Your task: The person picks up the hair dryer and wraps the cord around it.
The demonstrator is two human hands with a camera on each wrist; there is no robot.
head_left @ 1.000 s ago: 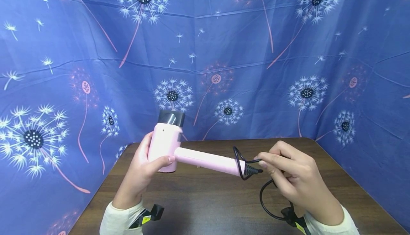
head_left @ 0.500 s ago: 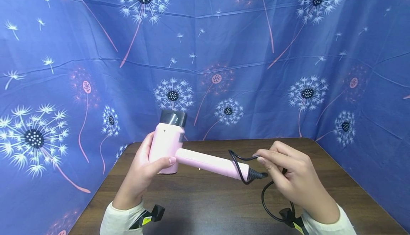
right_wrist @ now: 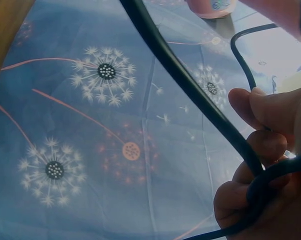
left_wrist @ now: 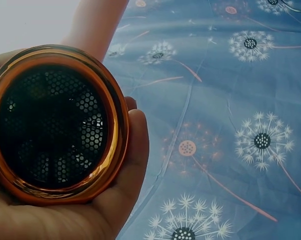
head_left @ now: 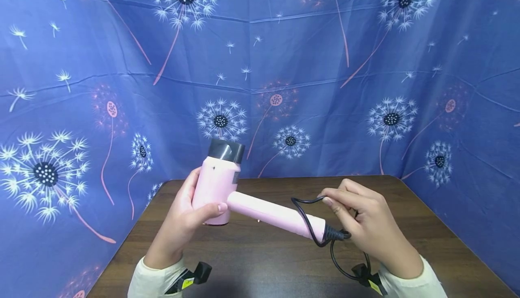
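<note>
A pink hair dryer [head_left: 213,185] with a black nozzle [head_left: 226,151] is held above the table. My left hand [head_left: 180,221] grips its barrel, the thumb lying across the front near the handle [head_left: 276,214]. The left wrist view looks at the dryer's rear, where a copper-coloured ring [left_wrist: 115,155] surrounds a dark mesh grille [left_wrist: 90,135]. Between thumb and forefinger, my right hand [head_left: 369,223] pinches the black cord [head_left: 308,202], which loops over the handle's end. More cord [right_wrist: 178,72] runs past the curled lower fingers in the right wrist view.
Below the hands is a dark brown wooden table [head_left: 260,262]. Blue cloth [head_left: 260,54] printed with dandelions hangs behind it and along both sides. Each wrist wears a strap with a small black camera, such as the left one [head_left: 201,272].
The dryer has shifted slightly right and tilted, its handle end dropping. My right hand has moved a little left, still pinching the cord, and the cord's loop over the handle has widened.
</note>
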